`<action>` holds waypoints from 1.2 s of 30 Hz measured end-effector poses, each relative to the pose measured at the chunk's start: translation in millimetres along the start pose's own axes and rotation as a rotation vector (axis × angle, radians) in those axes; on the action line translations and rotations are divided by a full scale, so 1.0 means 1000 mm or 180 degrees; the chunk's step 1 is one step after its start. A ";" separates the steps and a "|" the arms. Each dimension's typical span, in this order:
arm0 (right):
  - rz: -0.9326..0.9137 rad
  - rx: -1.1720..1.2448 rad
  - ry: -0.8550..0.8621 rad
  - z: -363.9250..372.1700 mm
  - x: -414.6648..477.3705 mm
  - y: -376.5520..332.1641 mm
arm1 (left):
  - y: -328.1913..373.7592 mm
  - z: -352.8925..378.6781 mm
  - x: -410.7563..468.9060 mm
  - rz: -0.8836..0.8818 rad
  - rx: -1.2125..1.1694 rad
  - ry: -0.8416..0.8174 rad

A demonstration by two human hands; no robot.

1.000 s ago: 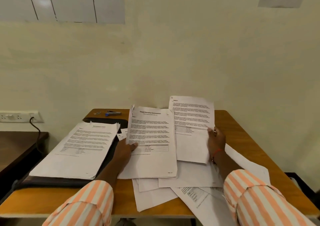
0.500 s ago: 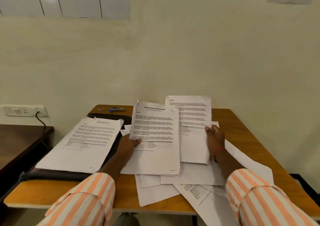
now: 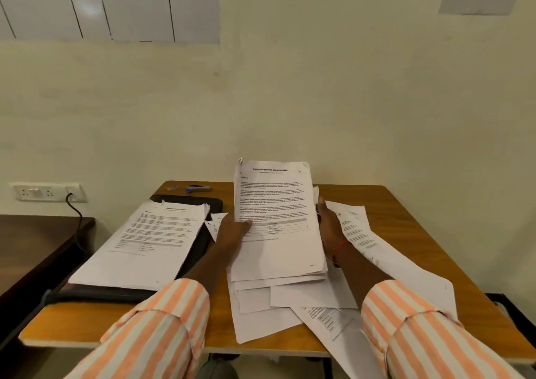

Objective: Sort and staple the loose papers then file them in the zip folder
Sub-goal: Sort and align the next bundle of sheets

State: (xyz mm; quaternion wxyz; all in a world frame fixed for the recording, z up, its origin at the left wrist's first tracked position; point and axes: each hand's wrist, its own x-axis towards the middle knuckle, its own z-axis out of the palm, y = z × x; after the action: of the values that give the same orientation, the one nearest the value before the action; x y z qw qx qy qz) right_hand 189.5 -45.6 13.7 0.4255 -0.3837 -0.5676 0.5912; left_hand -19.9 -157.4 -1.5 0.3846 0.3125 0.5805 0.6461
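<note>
A stack of printed pages (image 3: 145, 242) is lying on the black zip folder (image 3: 216, 206) at the table's (image 3: 406, 222) left, with the stapler (image 3: 199, 188) sitting beyond it. The left hand (image 3: 232, 232), forearm reaching forward, is gripping the left edge of a tilted sheaf (image 3: 278, 204), thumb pressing its printed face. The right hand (image 3: 329, 229) is clasping the sheaf's right edge above the loose papers (image 3: 304, 294).

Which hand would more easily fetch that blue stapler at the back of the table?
Probably the left hand: the stapler lies on its side of the held stack; the right hand sits beyond the papers.
</note>
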 end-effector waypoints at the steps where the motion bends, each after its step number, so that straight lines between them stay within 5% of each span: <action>1: -0.0058 0.0044 -0.0068 -0.002 -0.001 0.000 | 0.002 0.000 -0.001 0.0001 0.0004 0.0040; 5: -0.0584 -0.0555 -0.0112 -0.006 0.002 -0.007 | 0.018 0.010 -0.004 0.0174 -0.0019 0.0050; 14: -0.0958 -0.0364 0.0113 -0.001 -0.002 -0.045 | 0.067 0.021 -0.007 0.1089 -0.0043 0.0141; 36: -0.0400 -0.0389 -0.0113 0.004 -0.023 0.008 | 0.000 0.024 -0.022 0.0830 0.0279 0.0226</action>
State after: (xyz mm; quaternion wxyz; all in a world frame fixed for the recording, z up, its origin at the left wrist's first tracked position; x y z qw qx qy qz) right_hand 193.0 -69.0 5.5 0.4274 -0.3621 -0.6330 0.5344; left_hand 12.0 -163.8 2.2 0.2626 0.3787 0.5759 0.6753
